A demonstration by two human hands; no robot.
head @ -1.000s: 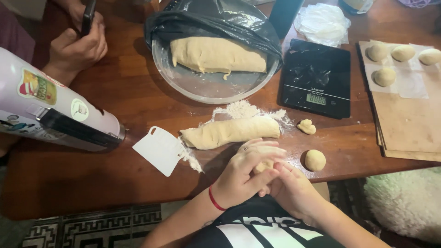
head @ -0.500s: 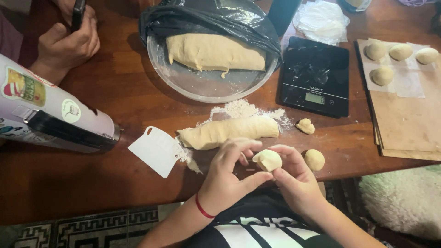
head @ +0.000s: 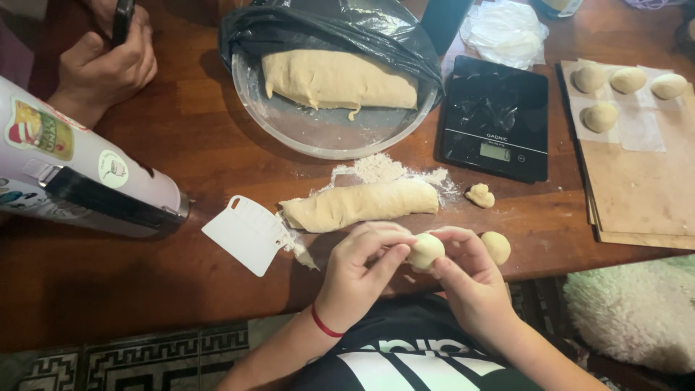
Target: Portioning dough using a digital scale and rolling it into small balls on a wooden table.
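Fingertips of both hands are pinching and cupping a small dough ball (head: 426, 250) at the near table edge: the left hand (head: 360, 279) is curling its fingers over the ball's left side, the right hand (head: 467, 279) is closing on it from the right and below. One finished ball (head: 496, 247) is sitting just right of the hands, and a rough scrap of dough (head: 479, 195) is lying farther off, by the black kitchen scale (head: 494, 119). Four shaped balls (head: 600, 116) are resting on paper on the brown board (head: 644, 195) at far right. Much is remaining, I judge: the dough log (head: 360, 205) on the flour, beside the white scraper (head: 248, 234), and the larger slab (head: 338, 78) in the round metal pan (head: 318, 134) are still uncut.
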